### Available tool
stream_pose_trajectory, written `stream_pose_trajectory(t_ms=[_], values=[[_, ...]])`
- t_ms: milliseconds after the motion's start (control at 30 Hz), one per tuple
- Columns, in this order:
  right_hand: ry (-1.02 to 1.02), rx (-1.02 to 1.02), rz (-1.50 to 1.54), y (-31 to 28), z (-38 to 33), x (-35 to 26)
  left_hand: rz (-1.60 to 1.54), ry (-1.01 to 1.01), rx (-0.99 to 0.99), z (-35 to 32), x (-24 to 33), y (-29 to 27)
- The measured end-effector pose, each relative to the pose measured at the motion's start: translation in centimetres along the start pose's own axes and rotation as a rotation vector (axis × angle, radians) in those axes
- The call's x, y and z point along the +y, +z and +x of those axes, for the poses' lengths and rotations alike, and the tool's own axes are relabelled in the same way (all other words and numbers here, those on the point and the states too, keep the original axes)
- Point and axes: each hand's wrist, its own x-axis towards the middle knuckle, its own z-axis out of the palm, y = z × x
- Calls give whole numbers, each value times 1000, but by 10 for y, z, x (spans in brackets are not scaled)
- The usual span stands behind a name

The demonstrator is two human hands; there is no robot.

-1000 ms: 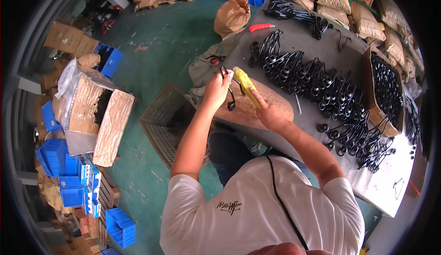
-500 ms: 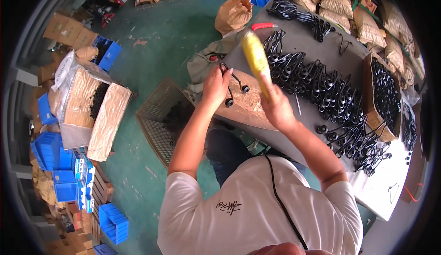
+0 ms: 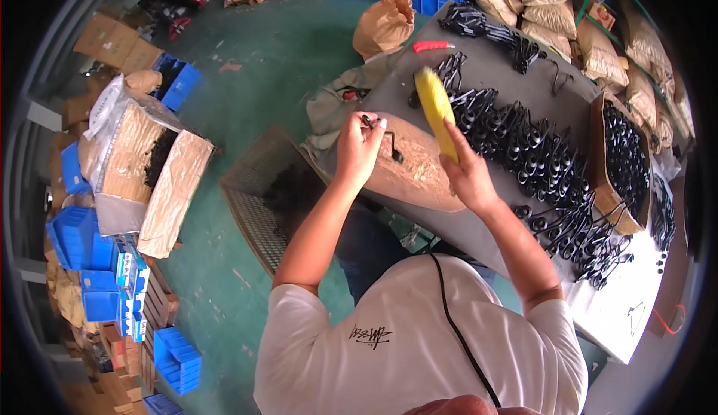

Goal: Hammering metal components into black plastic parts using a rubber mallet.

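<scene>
My left hand [image 3: 357,149] is closed around one end of a bent thin black rod [image 3: 396,155] with a round black tip. The rod hangs over a worn brown board [image 3: 428,183] on the table's near edge; the hand hides part of it. My right hand [image 3: 471,177] grips the lower end of a long yellow tool [image 3: 435,108], which tilts up and left, above the board's right side. The tool's exact kind does not show. Just to its right, many similar black parts [image 3: 516,134] lie in a long heap.
A red-handled tool [image 3: 431,45] lies on the grey table [image 3: 550,78]. At the right stands a carton [image 3: 600,183] full of black parts. A plastic crate [image 3: 247,205] is on the floor by my left arm. A brown paper bag [image 3: 380,29] stands beyond the table's left corner.
The yellow tool and my right hand have shifted right. My left hand has turned the black rod, so only one of its two round tips now shows clearly.
</scene>
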Motion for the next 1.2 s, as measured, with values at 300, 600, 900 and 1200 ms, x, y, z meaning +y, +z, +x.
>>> stream_pose_trajectory(t_ms=[300, 600, 900, 1200], values=[[32, -158, -342, 54, -5, 48, 223, 172, -41, -6, 5, 9], [79, -190, -299, 36, 5, 70, 239, 66, 197, -15, 25, -22], [-43, -268, -386, 26, -9, 98, 967, -74, 129, 3, -6, -140], [30, -326, -379, 24, -10, 85, 577, 348, -143, 79, 17, 19]])
